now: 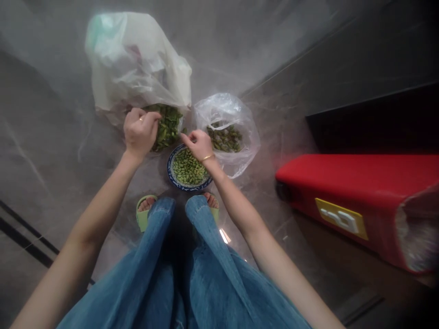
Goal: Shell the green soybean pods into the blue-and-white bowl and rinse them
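My left hand (140, 133), a ring on one finger, is closed at the mouth of a large white plastic bag (137, 59). Green bean pods (168, 125) fill the bag's opening beside it; whatever its fingers pinch does not show clearly. My right hand (200, 145) is also closed, thumb and fingertips together, above the far edge of a blue-and-white plate (170, 176). Anything in that pinch is too small to make out. Shelled green beans (188, 168) cover the plate. Just right of this hand, a clear plastic bag (248, 151) stands open with greenish-brown pods or shells (224, 137) inside.
A red bin (343, 178) with a yellow label and a plastic liner lies or leans at the right. Feet in light green slippers (143, 220) rest on the grey tiled floor (44, 137), close behind the plate. A dark wall panel (377, 119) runs along the right.
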Motion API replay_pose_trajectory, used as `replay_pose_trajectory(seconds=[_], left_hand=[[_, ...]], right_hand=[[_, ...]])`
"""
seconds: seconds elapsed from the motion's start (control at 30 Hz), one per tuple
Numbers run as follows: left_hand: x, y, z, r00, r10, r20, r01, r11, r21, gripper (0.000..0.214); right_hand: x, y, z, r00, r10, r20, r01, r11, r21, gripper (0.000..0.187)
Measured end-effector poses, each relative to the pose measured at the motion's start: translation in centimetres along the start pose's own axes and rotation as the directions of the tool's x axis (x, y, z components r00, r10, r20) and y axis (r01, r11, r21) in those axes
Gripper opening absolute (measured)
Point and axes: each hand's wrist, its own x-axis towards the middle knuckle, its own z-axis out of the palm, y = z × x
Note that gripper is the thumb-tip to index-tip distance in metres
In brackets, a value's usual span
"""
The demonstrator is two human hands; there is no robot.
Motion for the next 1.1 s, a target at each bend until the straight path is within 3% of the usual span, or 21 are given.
replay_pose_trajectory(seconds=[0.07,0.17,0.23,0.33,0.5,0.63,0.73,0.8,0.93,1.0,1.1], left_hand=[[0.8,0.1,0.7,0.998,0.043,0.037,-0.044,0.999,0.007,0.016],[1.5,0.4,1.0,0.989,0.089,0.118,-0.087,0.996,-0.019,0.017],[1.4,0.6,0.6,0.986,0.090,0.143,-0.085,0.996,-0.035,0.016],[0.4,0.7,-0.3,0.995,0.046,0.085,-0.042,0.998,-0.052,0.018],[-1.8,1.0,-0.9,1.000,0.006,-0.024,-0.008,0.995,-0.098,0.021],[-2.8,1.7,-0.5,0.998,-0.033,-0.044,0.026,0.986,-0.164,0.020],[-3.3,2.6,0.2,0.999,-0.029,0.023,0.034,0.975,-0.220,0.020],[-3.4,3.1,0.9,0.989,0.019,0.150,0.023,0.961,-0.277,0.026],[-3.0,3.4,2.0,0.915,0.075,0.395,0.068,0.939,-0.337,0.036],[-2.6,3.4,2.1,0.911,0.062,0.409,0.086,0.938,-0.334,0.029],[-2.1,3.1,1.6,0.939,0.048,0.341,0.064,0.949,-0.309,0.023]], right_hand=[[2.0,-1.0,0.5,0.994,-0.048,0.094,0.067,0.975,-0.211,0.022],[3.3,-2.1,1.8,0.981,-0.013,0.192,0.084,0.926,-0.369,0.024],[3.4,-2.5,2.6,0.984,0.021,0.179,0.058,0.902,-0.427,0.027],[3.1,-2.8,3.2,0.990,0.039,0.135,0.026,0.893,-0.448,0.029],[3.0,-2.5,2.9,0.994,0.047,0.099,-0.014,0.949,-0.314,0.024],[1.8,-2.1,1.7,0.997,0.029,0.076,-0.023,0.997,-0.072,0.016],[0.6,-1.4,0.9,0.999,-0.009,0.042,0.002,0.986,0.164,0.015],[0.0,-1.1,0.7,0.999,-0.038,0.025,0.030,0.961,0.275,0.014],[-0.7,-0.9,0.2,0.997,-0.069,0.035,0.052,0.935,0.352,0.010],[-1.4,-0.7,-0.6,0.995,-0.079,0.056,0.055,0.935,0.349,0.012],[-3.4,0.2,-2.3,0.955,-0.153,0.254,0.096,0.970,0.224,0.010]])
